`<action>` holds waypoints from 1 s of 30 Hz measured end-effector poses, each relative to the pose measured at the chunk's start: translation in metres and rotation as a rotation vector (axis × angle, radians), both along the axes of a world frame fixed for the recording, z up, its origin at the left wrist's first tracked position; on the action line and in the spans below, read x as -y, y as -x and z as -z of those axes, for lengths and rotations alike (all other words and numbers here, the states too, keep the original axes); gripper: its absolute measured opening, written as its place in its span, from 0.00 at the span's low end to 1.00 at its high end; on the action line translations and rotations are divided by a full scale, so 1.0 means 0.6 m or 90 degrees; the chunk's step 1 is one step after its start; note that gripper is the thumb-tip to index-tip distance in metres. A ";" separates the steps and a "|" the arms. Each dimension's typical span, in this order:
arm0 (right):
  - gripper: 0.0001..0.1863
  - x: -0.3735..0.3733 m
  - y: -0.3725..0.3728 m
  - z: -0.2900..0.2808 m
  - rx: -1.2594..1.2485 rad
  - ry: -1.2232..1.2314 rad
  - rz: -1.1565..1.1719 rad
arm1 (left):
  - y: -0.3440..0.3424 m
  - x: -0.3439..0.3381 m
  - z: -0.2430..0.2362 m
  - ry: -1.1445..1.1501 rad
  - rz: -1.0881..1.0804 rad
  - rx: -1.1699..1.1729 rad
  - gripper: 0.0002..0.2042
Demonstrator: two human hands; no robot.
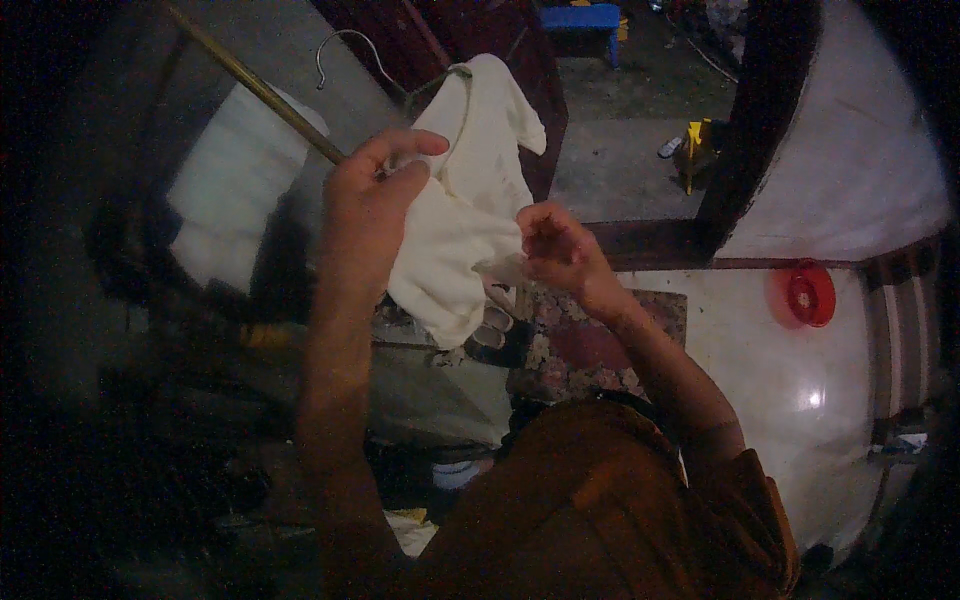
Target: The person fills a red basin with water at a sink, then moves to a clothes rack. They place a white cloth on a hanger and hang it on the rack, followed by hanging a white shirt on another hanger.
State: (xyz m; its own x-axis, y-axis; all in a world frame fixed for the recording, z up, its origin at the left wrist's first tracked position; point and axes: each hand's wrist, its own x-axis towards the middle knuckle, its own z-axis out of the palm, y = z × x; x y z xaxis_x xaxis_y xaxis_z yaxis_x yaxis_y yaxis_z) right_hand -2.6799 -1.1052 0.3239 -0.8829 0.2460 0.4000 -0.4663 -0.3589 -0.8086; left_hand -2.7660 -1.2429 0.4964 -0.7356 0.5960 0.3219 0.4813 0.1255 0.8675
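A cream-white garment [465, 215] hangs at a slant on a wire hanger [378, 58], whose bare hook sticks out to the upper left. My left hand [375, 185] is closed at the garment's left side, thumb and forefinger pinching the cloth near its opening. On the right edge, the curled fingers of my right hand [562, 255] grip the fabric. The fingertips of both hands are partly hidden by the cloth or by the hand itself. Below the hands, the garment's lower end droops freely.
A brass-coloured rod [255, 85] slants in from the upper left, beside a pale hanging cloth [240, 190]. Light shoes [490, 328] stand near a patterned rug [600, 345]. A red round plastic object [808, 295] lies on the floor at right. Beyond the doorway stands a blue bench [580, 18].
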 end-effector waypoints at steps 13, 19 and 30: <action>0.11 -0.030 -0.002 -0.017 0.106 -0.036 -0.093 | 0.027 0.030 -0.016 0.087 -0.099 -0.035 0.12; 0.12 -0.086 -0.009 -0.013 0.201 -0.079 -0.036 | 0.025 0.031 -0.032 0.057 -0.053 0.016 0.12; 0.08 -0.040 0.005 -0.018 -0.078 -0.302 0.309 | 0.031 0.026 -0.027 0.039 -0.072 -0.030 0.10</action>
State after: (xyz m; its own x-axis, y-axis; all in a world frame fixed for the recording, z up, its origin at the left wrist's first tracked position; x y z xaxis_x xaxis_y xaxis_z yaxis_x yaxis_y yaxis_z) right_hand -2.6826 -1.0812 0.3346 -0.6581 0.3761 0.6523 -0.5830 0.2937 -0.7575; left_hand -2.7845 -1.2588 0.5125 -0.7839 0.5299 0.3237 0.5013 0.2324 0.8335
